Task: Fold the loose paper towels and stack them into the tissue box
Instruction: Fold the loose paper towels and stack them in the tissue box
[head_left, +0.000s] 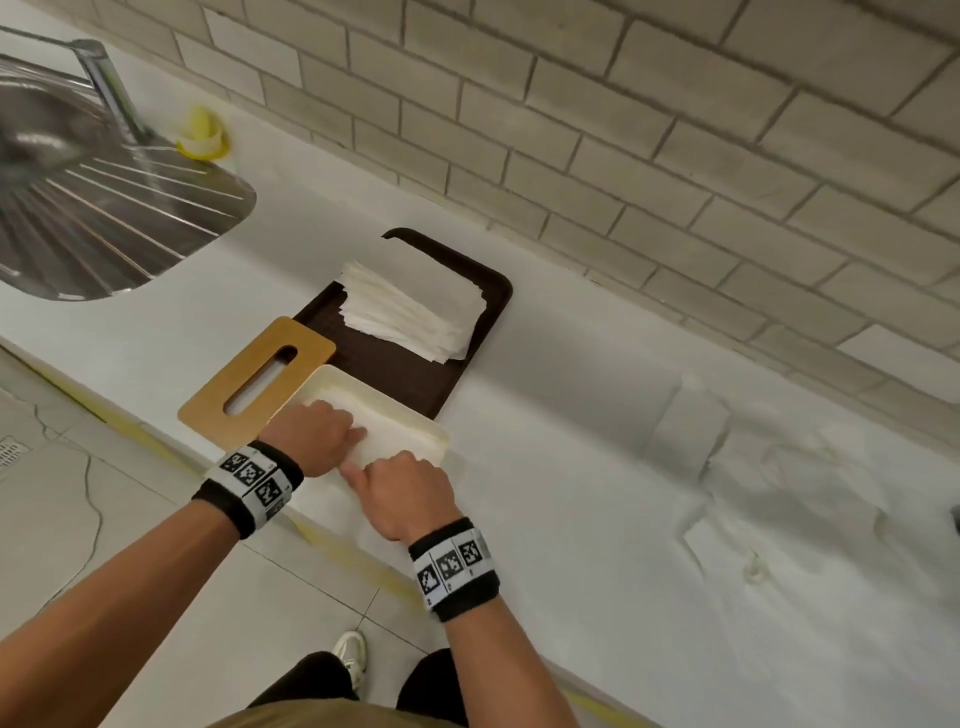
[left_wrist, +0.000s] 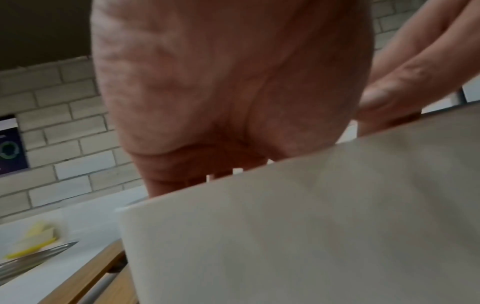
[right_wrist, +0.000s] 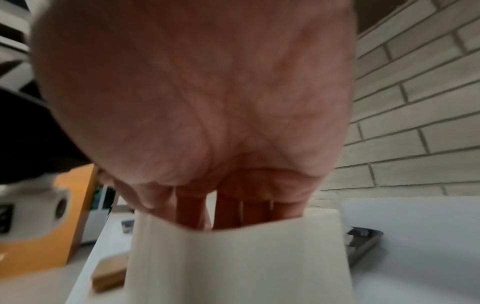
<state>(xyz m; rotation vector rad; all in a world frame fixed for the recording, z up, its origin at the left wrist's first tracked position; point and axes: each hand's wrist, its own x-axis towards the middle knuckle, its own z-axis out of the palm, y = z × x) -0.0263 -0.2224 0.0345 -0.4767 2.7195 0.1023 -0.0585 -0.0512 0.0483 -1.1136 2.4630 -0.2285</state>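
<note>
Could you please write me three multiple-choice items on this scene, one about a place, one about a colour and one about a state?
1. Where does the tall stack of white paper towels lie?
A. on the dark brown tray
B. in the steel sink
C. on the floor

2. What colour is the slotted wooden lid beside the cream tissue box?
A. blue
B. light brown
C. black

3. What state is the tissue box in?
A. lid on
B. tipped over
C. open, both hands inside

Answers: 1 A, the stack rests on the tray. 2 B, the lid is light wood. 3 C, the left hand and right hand reach into the open box onto a white towel.
</note>
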